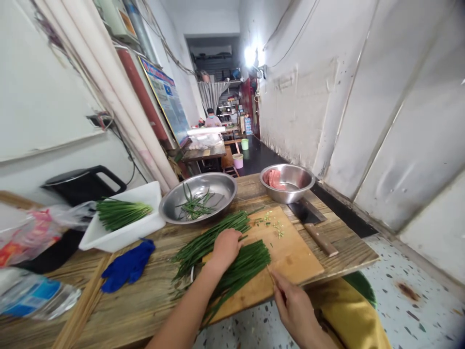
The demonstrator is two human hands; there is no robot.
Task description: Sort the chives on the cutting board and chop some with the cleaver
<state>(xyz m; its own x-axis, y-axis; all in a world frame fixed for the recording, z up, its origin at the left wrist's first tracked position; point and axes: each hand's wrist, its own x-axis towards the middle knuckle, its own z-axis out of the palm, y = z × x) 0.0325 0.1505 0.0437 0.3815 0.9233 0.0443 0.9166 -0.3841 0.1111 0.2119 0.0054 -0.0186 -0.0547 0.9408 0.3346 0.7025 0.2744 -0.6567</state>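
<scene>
My left hand (227, 248) reaches over the cutting board (296, 249), its fingers curled on green chives. One bunch of chives (214, 235) lies beyond that hand, partly off the board. A second bunch (250, 261) lies nearer, its ends to the right. At the board's near edge my right hand (294, 303) is closed, with thumb and forefinger pinched on a thin tan strand (270, 272) by the near bunch's ends. Small pale cut bits (278, 228) are scattered on the board's far part.
Behind the board stand a steel basin (170, 206) with loose chives and a steel bowl (290, 195) with pink pieces. A cleaver (319, 237) lies right. At left are a white tray (123, 235) of chives, blue glove (127, 266), kettle (80, 184) and bottle (39, 295). A person (212, 120) sits far back.
</scene>
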